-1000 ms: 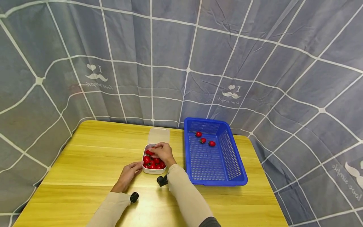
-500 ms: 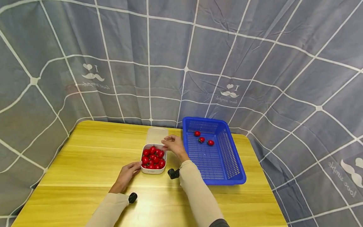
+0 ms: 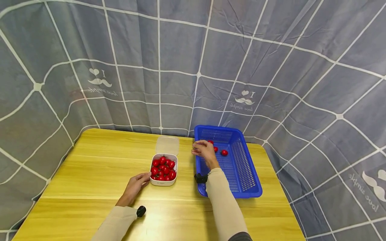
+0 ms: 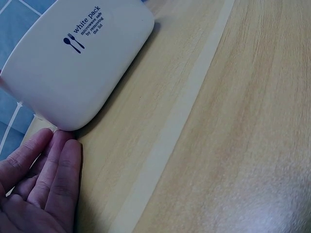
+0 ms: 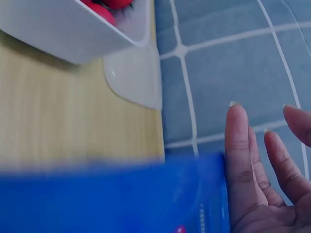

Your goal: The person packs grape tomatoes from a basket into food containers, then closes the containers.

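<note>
A white square container (image 3: 163,183) holds several red cherry tomatoes (image 3: 162,169); some show green stems. My left hand (image 3: 134,187) rests its fingertips against the container's left side. In the left wrist view those fingers (image 4: 63,177) are nearly straight, at the lower corner of the printed wall. Over the left rim of a blue plastic basket (image 3: 232,194) is my right hand (image 3: 206,154). Its fingers (image 5: 238,160) are spread apart in the right wrist view, with nothing between them. Inside the basket lies a cherry tomato (image 3: 224,152), and two others are partly hidden behind my right hand.
A pale translucent lid (image 3: 167,145) lies flat on the wooden table (image 3: 99,167), just behind the container. The basket stands to the right with wood showing between the two. A grey curtain (image 3: 181,90) with white grid lines rises along the table's back edge.
My right hand has let go of a tomato in the container and moved right to the basket's left rim. The left hand has stayed at the container's side.
</note>
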{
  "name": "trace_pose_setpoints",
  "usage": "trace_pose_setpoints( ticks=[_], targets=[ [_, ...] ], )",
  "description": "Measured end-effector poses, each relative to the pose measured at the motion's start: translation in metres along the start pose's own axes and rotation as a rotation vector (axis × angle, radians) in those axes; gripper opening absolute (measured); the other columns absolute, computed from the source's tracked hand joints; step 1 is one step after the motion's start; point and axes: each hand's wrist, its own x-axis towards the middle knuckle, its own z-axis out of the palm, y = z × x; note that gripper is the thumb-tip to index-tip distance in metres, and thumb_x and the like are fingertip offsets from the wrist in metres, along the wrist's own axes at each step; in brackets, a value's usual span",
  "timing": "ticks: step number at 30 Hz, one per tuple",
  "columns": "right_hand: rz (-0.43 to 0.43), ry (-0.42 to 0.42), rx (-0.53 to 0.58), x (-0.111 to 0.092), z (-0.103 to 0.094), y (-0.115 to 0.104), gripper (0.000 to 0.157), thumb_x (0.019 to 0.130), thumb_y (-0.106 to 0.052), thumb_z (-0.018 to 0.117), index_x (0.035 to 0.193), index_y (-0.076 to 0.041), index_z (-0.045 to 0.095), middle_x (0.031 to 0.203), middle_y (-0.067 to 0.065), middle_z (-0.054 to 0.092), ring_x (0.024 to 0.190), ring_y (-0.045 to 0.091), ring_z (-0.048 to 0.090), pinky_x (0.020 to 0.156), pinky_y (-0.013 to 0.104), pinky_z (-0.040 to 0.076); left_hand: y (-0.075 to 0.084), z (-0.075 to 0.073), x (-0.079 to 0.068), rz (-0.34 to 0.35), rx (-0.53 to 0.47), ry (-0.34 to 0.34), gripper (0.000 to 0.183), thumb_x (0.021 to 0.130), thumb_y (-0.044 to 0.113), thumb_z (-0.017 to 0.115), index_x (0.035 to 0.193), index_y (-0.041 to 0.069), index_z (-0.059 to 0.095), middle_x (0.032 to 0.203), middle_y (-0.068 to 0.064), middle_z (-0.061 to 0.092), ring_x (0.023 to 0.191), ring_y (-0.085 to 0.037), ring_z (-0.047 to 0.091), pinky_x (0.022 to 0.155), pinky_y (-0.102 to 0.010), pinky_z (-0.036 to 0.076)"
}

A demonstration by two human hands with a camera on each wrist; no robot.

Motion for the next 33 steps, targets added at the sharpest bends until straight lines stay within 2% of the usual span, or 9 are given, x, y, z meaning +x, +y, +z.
trace_pose_setpoints(
  ticks=[5, 14, 17, 20, 24, 26, 28, 31, 33],
  targets=[
    [0.003, 0.051, 0.040, 0.007, -0.020, 0.000, 0.027, 0.089, 0.010, 0.059, 0.114, 0.019, 0.053, 0.085, 0.009, 0.063, 0.063, 0.017, 0.065, 0.065, 0.031, 0.062, 0.000, -0.001, -0.001, -0.004, -0.007, -0.001, 0.061, 0.097, 0.034, 0.059, 0.134, -0.013, 0.046, 0.138, -0.026, 0.046, 0.116, -0.017, 0.053, 0.103, -0.030, 0.046],
    [0.056, 0.123, -0.005, 0.017, -0.050, 0.008, 0.033, 0.090, 0.012, 0.055, 0.122, 0.020, 0.049, 0.082, 0.007, 0.062, 0.069, 0.018, 0.065, 0.071, 0.036, 0.062, -0.001, -0.001, 0.001, -0.009, -0.014, 0.024, 0.060, 0.096, 0.034, 0.060, 0.132, -0.013, 0.048, 0.135, -0.025, 0.049, 0.110, -0.013, 0.056, 0.101, -0.030, 0.048],
    [0.069, 0.137, -0.008, 0.018, -0.061, 0.013, 0.032, 0.090, 0.011, 0.054, 0.121, 0.017, 0.052, 0.085, 0.009, 0.063, 0.074, 0.022, 0.065, 0.072, 0.036, 0.062, -0.002, 0.000, 0.001, -0.007, -0.012, 0.024, 0.059, 0.097, 0.032, 0.060, 0.132, -0.013, 0.048, 0.135, -0.025, 0.049, 0.112, -0.015, 0.056, 0.101, -0.030, 0.048],
    [0.072, 0.170, -0.026, 0.014, -0.067, 0.014, 0.034, 0.089, 0.013, 0.051, 0.123, 0.016, 0.050, 0.098, 0.020, 0.062, 0.077, 0.024, 0.065, 0.073, 0.036, 0.062, -0.001, 0.001, 0.000, -0.002, -0.001, 0.007, 0.061, 0.097, 0.034, 0.060, 0.133, -0.013, 0.047, 0.136, -0.026, 0.048, 0.116, -0.020, 0.054, 0.102, -0.030, 0.047],
    [0.104, 0.237, -0.088, 0.015, -0.068, 0.014, 0.047, 0.087, 0.017, 0.049, 0.133, 0.017, 0.042, 0.126, 0.034, 0.047, 0.078, 0.023, 0.063, 0.075, 0.038, 0.062, -0.001, 0.000, 0.000, 0.001, 0.003, 0.008, 0.061, 0.097, 0.034, 0.059, 0.133, -0.013, 0.046, 0.137, -0.026, 0.047, 0.118, -0.021, 0.053, 0.102, -0.030, 0.047],
    [0.119, 0.255, -0.125, 0.024, -0.071, 0.023, 0.053, 0.086, 0.019, 0.051, 0.137, 0.015, 0.039, 0.134, 0.033, 0.041, 0.082, 0.025, 0.062, 0.077, 0.039, 0.061, -0.001, 0.000, 0.001, 0.000, -0.001, 0.021, 0.059, 0.097, 0.033, 0.060, 0.132, -0.013, 0.047, 0.136, -0.026, 0.048, 0.117, -0.020, 0.054, 0.101, -0.029, 0.048],
    [0.119, 0.244, -0.133, 0.037, -0.081, 0.038, 0.059, 0.084, 0.019, 0.056, 0.140, 0.009, 0.040, 0.136, 0.030, 0.042, 0.087, 0.029, 0.063, 0.075, 0.039, 0.062, -0.001, -0.001, 0.001, -0.001, -0.002, 0.023, 0.058, 0.097, 0.032, 0.059, 0.132, -0.013, 0.048, 0.135, -0.025, 0.049, 0.116, -0.019, 0.054, 0.102, -0.029, 0.048],
    [0.071, 0.196, -0.115, 0.080, -0.115, 0.092, 0.065, 0.078, 0.015, 0.066, 0.138, 0.001, 0.047, 0.122, 0.025, 0.052, 0.081, 0.030, 0.066, 0.065, 0.036, 0.062, -0.001, 0.000, 0.001, -0.001, -0.013, 0.027, 0.057, 0.097, 0.031, 0.060, 0.131, -0.013, 0.049, 0.134, -0.024, 0.050, 0.114, -0.019, 0.055, 0.102, -0.031, 0.048],
    [0.073, 0.144, -0.092, 0.112, -0.138, 0.129, 0.067, 0.076, 0.012, 0.070, 0.138, -0.003, 0.048, 0.117, 0.022, 0.057, 0.080, 0.030, 0.067, 0.063, 0.036, 0.062, -0.001, -0.001, 0.000, 0.002, -0.015, 0.020, 0.057, 0.097, 0.031, 0.059, 0.131, -0.014, 0.049, 0.134, -0.024, 0.050, 0.114, -0.020, 0.055, 0.102, -0.032, 0.047]
  ],
)
